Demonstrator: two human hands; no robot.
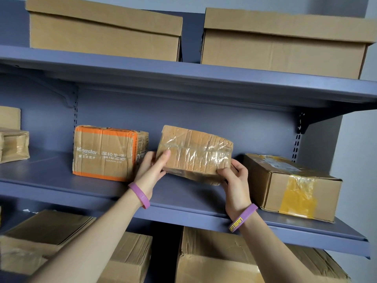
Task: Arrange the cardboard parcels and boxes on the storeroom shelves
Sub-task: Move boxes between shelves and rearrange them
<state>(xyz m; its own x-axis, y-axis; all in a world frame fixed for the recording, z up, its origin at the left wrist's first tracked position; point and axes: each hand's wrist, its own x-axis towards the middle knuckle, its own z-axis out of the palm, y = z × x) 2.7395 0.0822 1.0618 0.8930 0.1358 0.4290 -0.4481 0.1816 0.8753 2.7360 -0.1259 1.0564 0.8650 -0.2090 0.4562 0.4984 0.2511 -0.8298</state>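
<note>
Over the middle shelf (pixel 183 201), both hands hold one taped parcel (pixel 194 154). The left hand (pixel 152 166) presses its left end, thumb on the front. The right hand (pixel 234 176) pinches the bottom right corner, fingers curled under. The parcel is tilted & looks lifted off the shelf, prob. so it can slide into the gap.

That gap is between the orange-edged box (pixel 108 153), just left of the parcel, & the yellow-taped box (pixel 291 184), near its right. Far left of the parcel sit 2 more small boxes, cut off by the edge.

Above the parcel, the top shelf has 2 big lidded boxes (pixel 106 33). Below it, approx. 4 big boxes show, partly hidden by the arms.

Each wrist has 1 purple band (pixel 140 196), so 2 bands.
</note>
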